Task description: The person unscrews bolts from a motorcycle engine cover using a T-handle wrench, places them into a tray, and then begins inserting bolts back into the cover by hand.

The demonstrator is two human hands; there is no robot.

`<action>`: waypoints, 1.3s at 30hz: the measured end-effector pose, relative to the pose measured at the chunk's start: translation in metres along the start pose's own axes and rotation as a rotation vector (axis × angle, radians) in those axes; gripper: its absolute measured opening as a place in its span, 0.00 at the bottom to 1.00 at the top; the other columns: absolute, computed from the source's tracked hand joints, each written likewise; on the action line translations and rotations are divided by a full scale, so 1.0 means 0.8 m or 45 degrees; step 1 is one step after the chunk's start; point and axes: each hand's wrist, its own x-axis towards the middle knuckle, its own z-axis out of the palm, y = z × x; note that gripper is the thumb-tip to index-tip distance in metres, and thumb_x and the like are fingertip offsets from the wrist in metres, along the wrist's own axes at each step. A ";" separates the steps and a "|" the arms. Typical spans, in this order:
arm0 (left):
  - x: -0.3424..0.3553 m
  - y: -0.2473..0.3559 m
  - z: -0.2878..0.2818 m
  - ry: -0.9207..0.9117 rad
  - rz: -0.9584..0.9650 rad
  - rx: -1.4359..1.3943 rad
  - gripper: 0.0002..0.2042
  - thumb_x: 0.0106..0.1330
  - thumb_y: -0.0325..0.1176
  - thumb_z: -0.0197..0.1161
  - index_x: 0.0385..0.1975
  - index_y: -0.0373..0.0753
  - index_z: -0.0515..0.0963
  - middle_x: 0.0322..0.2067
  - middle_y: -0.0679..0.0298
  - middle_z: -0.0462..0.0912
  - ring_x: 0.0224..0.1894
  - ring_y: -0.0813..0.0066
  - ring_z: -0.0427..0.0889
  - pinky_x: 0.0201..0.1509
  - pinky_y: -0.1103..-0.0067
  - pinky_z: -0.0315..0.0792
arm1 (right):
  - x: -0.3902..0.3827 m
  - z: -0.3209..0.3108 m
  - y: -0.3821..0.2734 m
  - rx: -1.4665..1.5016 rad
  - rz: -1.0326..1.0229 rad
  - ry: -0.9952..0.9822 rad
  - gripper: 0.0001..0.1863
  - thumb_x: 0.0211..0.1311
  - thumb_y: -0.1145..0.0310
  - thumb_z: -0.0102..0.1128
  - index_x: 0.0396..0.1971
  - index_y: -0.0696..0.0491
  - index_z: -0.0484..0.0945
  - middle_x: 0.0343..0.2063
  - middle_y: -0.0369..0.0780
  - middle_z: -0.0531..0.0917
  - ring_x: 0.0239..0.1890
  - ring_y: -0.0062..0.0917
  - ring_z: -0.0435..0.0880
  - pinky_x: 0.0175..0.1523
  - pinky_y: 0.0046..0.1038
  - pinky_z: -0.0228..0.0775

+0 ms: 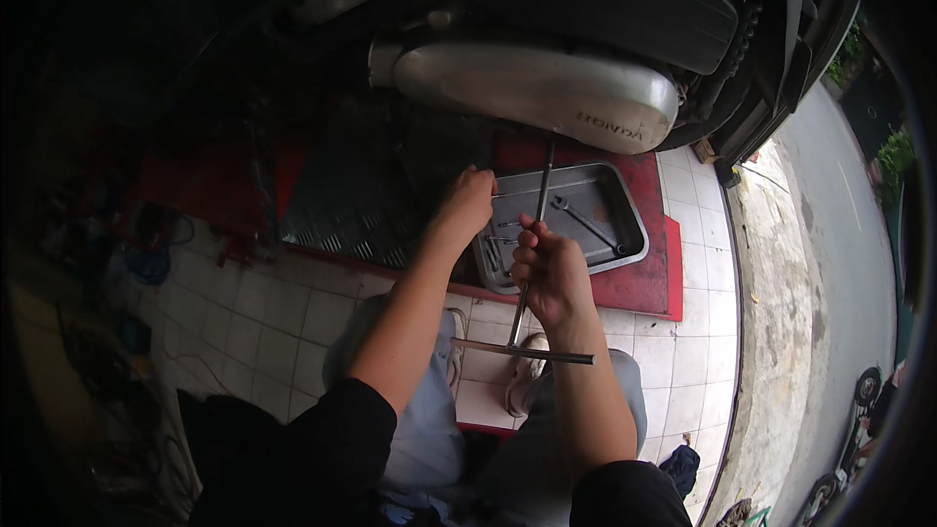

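Note:
My right hand [552, 271] is wrapped round the shaft of a long T-handle wrench [544, 183]. Its crossbar lies toward me, above my knees, and its far end reaches the lower edge of a silver engine cover [537, 83] on a motorcycle. At the far left corner of a grey metal tray [636, 252] is my left hand [468, 203], fingers curled in; what they hold, if anything, is hidden. Inside the tray lie a combination wrench [589, 224] and several small metal pieces [496, 252], partly behind my right hand.
Under the tray is a red platform [625, 295] with a dark ridged metal plate [351, 205] to the left. White floor tiles [695, 303] surround it. A chain [747, 24] shows at upper right. Tools and clutter sit in shadow at left; a road [849, 234] runs along the right.

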 end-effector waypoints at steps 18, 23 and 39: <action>0.034 0.036 -0.180 1.450 0.203 -0.685 0.06 0.61 0.25 0.67 0.36 0.32 0.82 0.32 0.60 0.79 0.29 0.75 0.83 0.33 0.80 0.77 | -0.009 0.006 -0.004 -0.070 -0.020 0.082 0.11 0.72 0.66 0.41 0.45 0.54 0.72 0.25 0.30 0.71 0.20 0.13 0.60 0.26 0.19 0.52; 0.043 0.036 -0.179 1.541 0.131 -0.445 0.06 0.59 0.28 0.70 0.33 0.34 0.83 0.28 0.60 0.82 0.28 0.72 0.83 0.33 0.77 0.75 | -0.003 -0.003 -0.008 -0.051 -0.033 0.054 0.11 0.72 0.66 0.41 0.44 0.53 0.73 0.25 0.30 0.71 0.20 0.12 0.61 0.26 0.19 0.53; 0.050 0.029 -0.175 1.635 0.113 -0.513 0.08 0.55 0.32 0.74 0.30 0.36 0.85 0.25 0.62 0.84 0.27 0.76 0.79 0.32 0.80 0.72 | -0.003 0.003 0.001 -0.063 -0.029 0.082 0.11 0.71 0.67 0.43 0.44 0.54 0.73 0.24 0.30 0.71 0.19 0.12 0.59 0.24 0.18 0.49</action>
